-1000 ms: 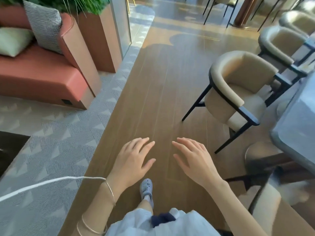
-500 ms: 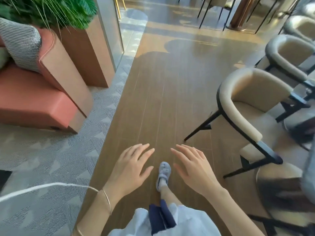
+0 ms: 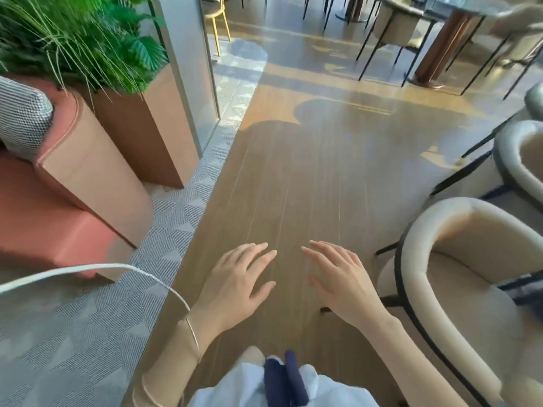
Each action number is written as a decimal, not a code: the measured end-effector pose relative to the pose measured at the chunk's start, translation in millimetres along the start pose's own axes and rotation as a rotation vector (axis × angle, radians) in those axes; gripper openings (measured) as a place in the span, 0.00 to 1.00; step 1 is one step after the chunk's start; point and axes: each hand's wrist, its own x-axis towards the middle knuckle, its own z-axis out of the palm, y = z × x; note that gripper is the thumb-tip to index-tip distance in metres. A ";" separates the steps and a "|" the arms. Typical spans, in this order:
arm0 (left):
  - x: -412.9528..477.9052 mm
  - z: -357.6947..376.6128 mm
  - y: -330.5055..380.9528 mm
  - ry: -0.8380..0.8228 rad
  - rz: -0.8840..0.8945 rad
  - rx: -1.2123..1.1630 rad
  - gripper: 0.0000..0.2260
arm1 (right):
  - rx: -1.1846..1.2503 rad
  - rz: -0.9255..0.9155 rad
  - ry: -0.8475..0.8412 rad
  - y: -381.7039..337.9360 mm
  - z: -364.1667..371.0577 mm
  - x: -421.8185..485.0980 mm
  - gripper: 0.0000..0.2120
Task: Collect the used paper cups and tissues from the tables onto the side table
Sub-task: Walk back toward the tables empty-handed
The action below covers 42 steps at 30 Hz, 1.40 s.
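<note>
- A person walks on along the wood-plank floor (image 3: 308, 171). The coral sofa (image 3: 58, 207) slips back at left, and a round table (image 3: 470, 5) on a copper pedestal comes into view ahead.
- Left hand (image 3: 235, 286) and right hand (image 3: 340, 286) hover palms down, fingers spread, holding nothing (as half a second before).
- No paper cups or tissues show and no side table can be picked out, so collecting likely awaits the next table.
- A beige armchair (image 3: 458, 259) crowds the right; a planter (image 3: 141, 136) flanks the left.

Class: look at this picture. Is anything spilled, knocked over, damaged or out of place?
Nothing plainly stands out: the beige chair stands upright and the wood floor shows no spill. A dark speck by the right hand is too small to identify.
</note>
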 end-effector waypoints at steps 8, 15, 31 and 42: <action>124.9 24.1 -70.2 -0.056 0.032 0.076 0.22 | -0.033 -0.003 -0.010 57.6 24.5 114.5 0.24; 292.5 6.5 -160.0 0.014 0.076 0.087 0.21 | -0.032 0.011 0.018 104.8 9.1 288.7 0.22; 581.0 20.6 -272.9 -0.044 0.126 0.173 0.21 | -0.084 0.078 -0.032 238.2 18.0 548.7 0.21; 837.7 7.7 -333.0 0.049 0.092 0.225 0.19 | -0.041 -0.002 0.063 391.3 -24.2 794.5 0.19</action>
